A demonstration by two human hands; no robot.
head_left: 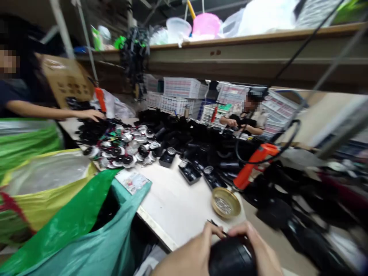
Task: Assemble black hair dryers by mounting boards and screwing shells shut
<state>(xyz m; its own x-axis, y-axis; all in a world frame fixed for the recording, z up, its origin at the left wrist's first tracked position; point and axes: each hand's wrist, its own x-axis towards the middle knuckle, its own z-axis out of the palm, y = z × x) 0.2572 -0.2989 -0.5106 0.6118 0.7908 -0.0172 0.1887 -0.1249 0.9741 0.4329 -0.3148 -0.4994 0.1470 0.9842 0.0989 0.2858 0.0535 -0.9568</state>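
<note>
At the bottom of the view, my left hand (198, 247) and my right hand (260, 245) are both closed around a rounded black plastic housing (232, 258). A thin dark piece (215, 223) sticks out by my left fingertips; I cannot make out whether it belongs to the housing. Just beyond my hands stands a gold-coloured bowl (237, 206) with small silvery screws (223, 205) in it. An orange electric screwdriver (254, 166) leans behind the bowl, with a black cable looped at its top. The lower part of the housing is cut off by the frame.
Black housings with round grilles (189, 171) lie on the white table (163, 195). A heap of small motors with wires (126, 147) sits further left. Green and yellow sacks (71, 199) line the left side. A co-worker's arm (54, 112) reaches over black parts; another person (250, 115) works opposite.
</note>
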